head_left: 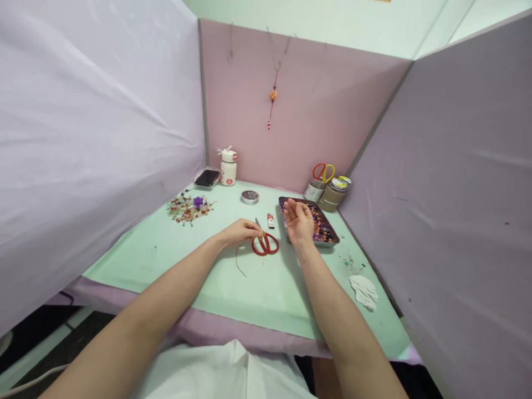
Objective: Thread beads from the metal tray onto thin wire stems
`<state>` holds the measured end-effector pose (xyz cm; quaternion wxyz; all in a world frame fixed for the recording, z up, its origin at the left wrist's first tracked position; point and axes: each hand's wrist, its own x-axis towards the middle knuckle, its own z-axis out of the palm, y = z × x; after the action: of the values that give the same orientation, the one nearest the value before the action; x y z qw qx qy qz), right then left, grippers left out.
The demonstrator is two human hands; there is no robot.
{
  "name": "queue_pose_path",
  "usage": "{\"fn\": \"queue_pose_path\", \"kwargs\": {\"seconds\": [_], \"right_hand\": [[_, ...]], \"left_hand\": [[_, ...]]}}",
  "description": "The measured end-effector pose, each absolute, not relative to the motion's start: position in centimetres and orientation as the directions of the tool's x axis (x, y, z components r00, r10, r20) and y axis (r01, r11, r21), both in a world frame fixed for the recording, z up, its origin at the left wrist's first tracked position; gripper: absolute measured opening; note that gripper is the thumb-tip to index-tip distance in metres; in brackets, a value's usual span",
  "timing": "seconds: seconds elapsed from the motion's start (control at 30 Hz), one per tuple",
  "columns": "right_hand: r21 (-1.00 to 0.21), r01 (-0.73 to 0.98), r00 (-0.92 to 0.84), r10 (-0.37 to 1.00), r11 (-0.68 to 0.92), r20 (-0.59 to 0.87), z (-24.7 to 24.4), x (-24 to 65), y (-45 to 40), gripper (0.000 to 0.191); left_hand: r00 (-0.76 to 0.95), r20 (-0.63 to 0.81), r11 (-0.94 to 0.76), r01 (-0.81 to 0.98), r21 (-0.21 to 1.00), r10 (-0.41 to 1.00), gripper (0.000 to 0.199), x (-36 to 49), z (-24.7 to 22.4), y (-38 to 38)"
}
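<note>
At the centre of the frame, your left hand (241, 231) is pinching the cord (238, 263) with nearly closed fingertips, beside the red scissors (266, 244). Right of centre, your right hand (300, 221) is turning its palm up over the tray (330, 242) of beads (319, 224), fingers loosely curled; whether it is holding any, I cannot tell. The cord's free end is curving below, risking a snag on the scissors' handles. Tilting that palm risks spilling any bead in it.
</note>
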<state>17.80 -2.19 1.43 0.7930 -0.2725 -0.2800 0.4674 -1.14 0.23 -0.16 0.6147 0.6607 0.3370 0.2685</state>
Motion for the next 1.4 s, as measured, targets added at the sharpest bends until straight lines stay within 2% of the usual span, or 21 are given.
{"fn": "queue_pose_path", "kwargs": {"seconds": [0.23, 0.33, 0.5, 0.67, 0.73, 0.8, 0.9, 0.97, 1.07, 1.13, 1.23, 1.3, 1.4], "right_hand": [[-0.711, -0.529, 0.493, 0.85, 0.462, 0.186, 1.0, 18.3, -1.7, 0.015], [-0.765, -0.448, 0.529, 0.827, 0.462, 0.191, 0.6, 18.3, -1.5, 0.02], [-0.891, -0.284, 0.453, 0.869, 0.354, 0.2, 0.0, 17.5, -1.7, 0.023], [-0.949, -0.151, 0.283, 0.932, 0.276, 0.226, 0.0, 16.5, -2.4, 0.024], [-0.962, -0.041, 0.251, 0.935, 0.268, 0.25, 0.0, 16.3, -2.6, 0.023], [-0.943, 0.151, 0.279, 0.902, 0.296, 0.328, 0.1, 16.4, -2.9, 0.022], [-0.828, 0.429, 0.371, 0.766, 0.36, 0.525, 0.5, 16.5, -3.4, 0.025], [-0.789, 0.479, 0.392, 0.711, 0.384, 0.584, 0.7, 16.2, -3.8, 0.029], [-0.862, 0.29, 0.341, 0.796, 0.417, 0.5, 0.5, 15.1, -4.0, 0.028], [-0.926, 0.016, 0.269, 0.89, 0.378, 0.368, 0.1, 13.9, -3.9, 0.027], [-0.912, -0.327, 0.191, 0.962, 0.249, 0.194, -0.6, 12.6, -3.7, 0.029], [-0.9, -0.411, 0.135, 0.986, 0.147, 0.099, -0.9, 12.3, -3.6, 0.033], [-0.942, -0.335, 0.06, 0.998, 0.029, 0.009, -0.7, 12.8, -3.6, 0.035]], "left_hand": [[0.682, -0.113, -0.016, 0.181, 0.983, 0.722, 0.033, -1.4, 0.3, -0.1], [0.691, -0.072, -0.059, 0.165, 0.985, 0.719, 0.031, -1.5, 0.6, 0.0], [0.661, 0.134, -0.076, -0.116, 0.99, 0.739, 0.019, -2.0, 1.6, -0.1], [0.62, 0.169, 0.04, -0.308, 0.95, 0.766, 0.017, -2.5, 2.1, -0.2], [0.59, 0.146, 0.074, -0.332, 0.94, 0.794, 0.018, -2.4, 2.0, -0.2], [0.541, 0.114, 0.092, -0.34, 0.936, 0.833, 0.021, -2.1, 1.7, -0.1], [0.472, 0.08, 0.083, -0.316, 0.945, 0.878, 0.024, -1.5, 1.3, 0.1], [0.438, 0.089, 0.04, -0.279, 0.96, 0.894, 0.026, -1.2, 1.1, 0.2], [0.374, 0.148, -0.088, -0.174, 0.981, 0.915, 0.028, -0.9, 1.0, 0.1], [0.345, 0.206, -0.189, -0.085, 0.978, 0.916, 0.028, -0.9, 1.0, 0.0], [0.337, 0.29, -0.307, -0.006, 0.952, 0.895, 0.025, -0.8, 1.2, -0.3], [0.323, 0.329, -0.354, 0.02, 0.935, 0.887, 0.024, -0.7, 1.2, -0.4], [0.298, 0.337, -0.366, 0.047, 0.929, 0.893, 0.025, -0.6, 1.1, -0.4]]}}
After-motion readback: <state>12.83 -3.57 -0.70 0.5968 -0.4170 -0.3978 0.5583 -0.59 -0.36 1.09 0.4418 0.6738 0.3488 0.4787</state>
